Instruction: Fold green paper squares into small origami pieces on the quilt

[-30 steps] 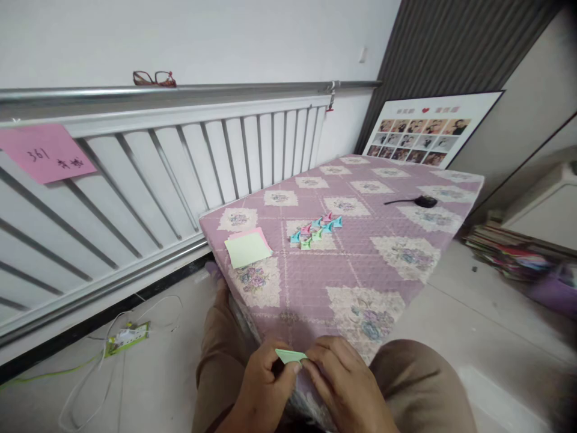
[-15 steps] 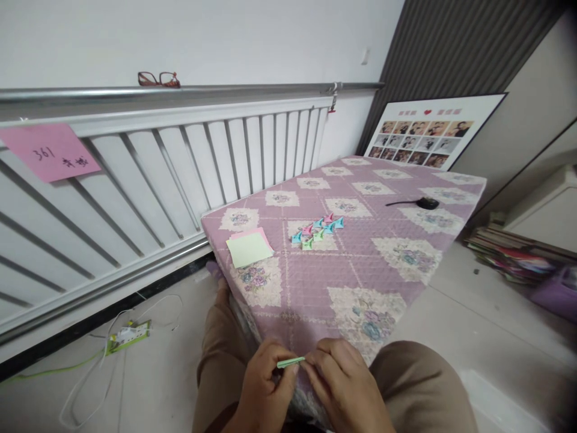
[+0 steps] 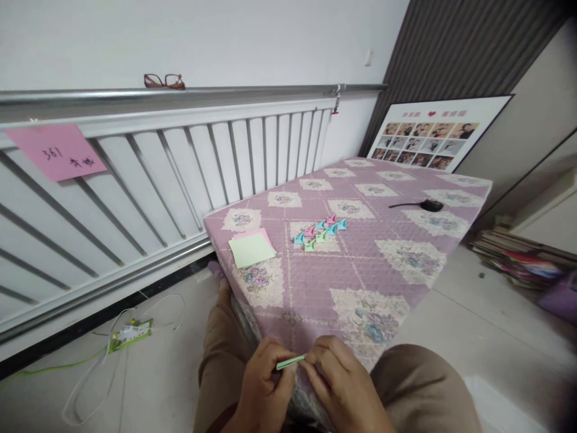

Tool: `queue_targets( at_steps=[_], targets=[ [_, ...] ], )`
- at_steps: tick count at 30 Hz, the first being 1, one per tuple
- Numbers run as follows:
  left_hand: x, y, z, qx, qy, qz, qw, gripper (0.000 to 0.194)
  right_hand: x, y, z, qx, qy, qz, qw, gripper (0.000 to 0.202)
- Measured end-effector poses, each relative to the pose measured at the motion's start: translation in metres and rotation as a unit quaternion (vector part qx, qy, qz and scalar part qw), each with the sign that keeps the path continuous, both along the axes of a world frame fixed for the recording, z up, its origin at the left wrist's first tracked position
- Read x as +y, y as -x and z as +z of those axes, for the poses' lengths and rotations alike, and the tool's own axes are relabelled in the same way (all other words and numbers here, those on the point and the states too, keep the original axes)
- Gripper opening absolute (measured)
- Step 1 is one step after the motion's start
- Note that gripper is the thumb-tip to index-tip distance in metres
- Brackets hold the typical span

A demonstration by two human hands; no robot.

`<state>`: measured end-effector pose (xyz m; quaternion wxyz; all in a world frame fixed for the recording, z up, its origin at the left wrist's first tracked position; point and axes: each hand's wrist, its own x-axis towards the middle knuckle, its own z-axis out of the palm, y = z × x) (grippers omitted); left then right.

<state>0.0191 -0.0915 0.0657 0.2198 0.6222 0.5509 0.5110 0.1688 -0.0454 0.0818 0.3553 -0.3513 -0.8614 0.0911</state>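
Observation:
A narrow, folded piece of light green paper [image 3: 290,362] is pinched between my two hands at the near edge of the table. My left hand [image 3: 267,379] grips its left part between thumb and forefinger. At its right end, the fingers of my right hand [image 3: 340,376] are closed, partly covering the paper. Farther up the cloth lies a cluster of small folded paper pieces [image 3: 321,236] in pink, blue and green. To their left rests a stack of square paper sheets [image 3: 252,249], pale green on top with pink beneath.
A purple flowered cloth [image 3: 356,264] covers the table. A black object with a thin tail [image 3: 431,205] lies on its right side. The white radiator [image 3: 252,156] runs along the left, bearing a pink note [image 3: 56,151]. Glasses [image 3: 164,81] sit on the pipe. A power strip [image 3: 130,335] is on the floor.
Both hands keep hold of the folded green paper, whose left end looks slightly more tilted. The whole view has shifted a little; the things on the table have stayed in place.

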Motion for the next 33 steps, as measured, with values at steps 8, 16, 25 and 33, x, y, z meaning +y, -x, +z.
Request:
queue_targets(
  at_steps=[8,16,25,33],
  targets=[
    [0.0009,0.0010,0.0020,-0.001,-0.001,0.009,1.000,0.014,0.0005,0.0013,0.0011,0.011,0.011,0.009,1.000,0.017],
    [0.0003,0.0023,0.0038,0.007,-0.019,0.017,1.000,0.013,0.0004,0.0030,0.0010,0.015,0.006,0.010,1.000,0.017],
    [-0.0021,0.0031,0.0040,0.003,0.005,0.009,1.000,0.014,-0.0016,0.0038,0.0027,0.013,0.019,0.010,1.000,0.015],
    [-0.0021,0.0041,0.0043,0.015,-0.018,0.004,1.000,0.015,-0.0016,0.0044,0.0039,-0.003,0.032,0.030,0.999,0.013]
  ],
)
